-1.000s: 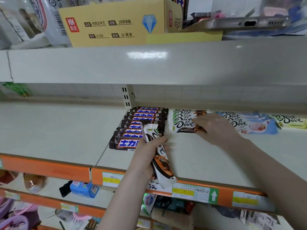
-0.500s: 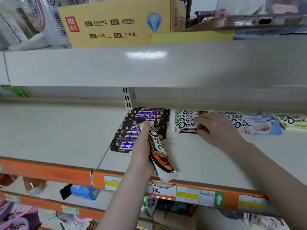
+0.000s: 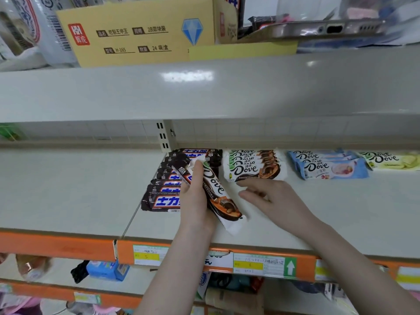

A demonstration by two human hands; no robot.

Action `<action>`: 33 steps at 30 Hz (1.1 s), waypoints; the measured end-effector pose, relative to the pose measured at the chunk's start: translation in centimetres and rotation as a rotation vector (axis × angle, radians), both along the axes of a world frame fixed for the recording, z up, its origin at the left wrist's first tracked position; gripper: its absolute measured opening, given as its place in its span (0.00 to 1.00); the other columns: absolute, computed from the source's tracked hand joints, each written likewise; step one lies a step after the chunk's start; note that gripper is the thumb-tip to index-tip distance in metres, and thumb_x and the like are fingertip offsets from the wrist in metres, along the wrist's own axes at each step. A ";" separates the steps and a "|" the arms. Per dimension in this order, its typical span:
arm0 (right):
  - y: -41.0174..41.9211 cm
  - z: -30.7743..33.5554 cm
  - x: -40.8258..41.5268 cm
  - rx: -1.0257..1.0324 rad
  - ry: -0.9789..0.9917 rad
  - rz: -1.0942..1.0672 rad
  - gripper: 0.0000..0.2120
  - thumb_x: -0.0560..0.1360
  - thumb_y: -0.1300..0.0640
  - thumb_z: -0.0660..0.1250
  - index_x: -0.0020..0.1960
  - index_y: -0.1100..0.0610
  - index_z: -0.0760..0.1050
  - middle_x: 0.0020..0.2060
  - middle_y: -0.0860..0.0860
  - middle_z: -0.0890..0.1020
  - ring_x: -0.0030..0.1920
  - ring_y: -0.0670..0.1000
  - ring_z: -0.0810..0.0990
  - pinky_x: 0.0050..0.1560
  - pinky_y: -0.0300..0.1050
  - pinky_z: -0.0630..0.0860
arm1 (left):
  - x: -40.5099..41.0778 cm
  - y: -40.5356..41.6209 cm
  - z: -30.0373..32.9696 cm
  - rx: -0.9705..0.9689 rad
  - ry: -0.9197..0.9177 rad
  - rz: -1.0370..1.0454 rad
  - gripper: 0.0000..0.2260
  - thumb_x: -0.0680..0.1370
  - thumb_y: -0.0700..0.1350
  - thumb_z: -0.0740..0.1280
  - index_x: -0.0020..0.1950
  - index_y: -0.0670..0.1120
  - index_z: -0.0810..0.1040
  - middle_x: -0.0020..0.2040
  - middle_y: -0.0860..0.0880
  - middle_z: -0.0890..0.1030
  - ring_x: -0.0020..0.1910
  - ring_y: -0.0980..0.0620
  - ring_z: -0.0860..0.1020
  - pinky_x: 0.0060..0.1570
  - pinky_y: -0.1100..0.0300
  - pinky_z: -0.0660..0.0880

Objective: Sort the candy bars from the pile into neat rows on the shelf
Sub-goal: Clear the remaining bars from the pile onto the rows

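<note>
Here the left hand [image 3: 195, 196] has its grip curled round two bars at once: a white Dove bar [image 3: 218, 194] lying slantwise, lower end toward the shelf's front edge, and a dark bar [image 3: 181, 171] tucked behind it. The right hand [image 3: 270, 196] hovers just right of that bar, fingers loosely spread, pinching nothing, just in front of the white Dove row [image 3: 254, 165]. Behind the left hand lies a dark row [image 3: 163, 192] running front to back. Farther right sit a blue Dove row [image 3: 327, 164] and a green Dove row [image 3: 391, 160], each apart from its neighbour. All rest on the shelf [image 3: 68, 189], whose front strip is orange. A yellow box [image 3: 141, 35] stands on the shelf above.
</note>
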State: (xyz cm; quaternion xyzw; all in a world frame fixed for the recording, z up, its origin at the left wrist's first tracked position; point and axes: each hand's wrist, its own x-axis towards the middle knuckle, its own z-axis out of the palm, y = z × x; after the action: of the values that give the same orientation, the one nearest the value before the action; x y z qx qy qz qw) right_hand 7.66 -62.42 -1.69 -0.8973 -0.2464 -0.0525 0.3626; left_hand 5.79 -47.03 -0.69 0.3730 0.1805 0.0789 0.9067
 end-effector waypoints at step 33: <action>-4.2 0.0 0.7 -0.224 -0.667 0.030 0.19 0.61 0.60 0.78 0.52 0.59 0.81 0.44 0.52 0.85 0.42 0.53 0.84 0.45 0.47 0.79 | -1.7 1.1 1.5 0.334 0.111 -0.133 0.13 0.70 0.36 0.72 0.54 0.40 0.79 0.34 0.48 0.84 0.28 0.53 0.82 0.26 0.63 0.77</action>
State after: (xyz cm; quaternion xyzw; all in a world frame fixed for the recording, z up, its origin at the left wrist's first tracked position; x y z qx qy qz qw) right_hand 8.36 -66.63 -1.68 -0.8612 -0.3688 -0.3099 0.1621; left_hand 4.12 -45.91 0.80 0.5333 0.1894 0.0273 0.8240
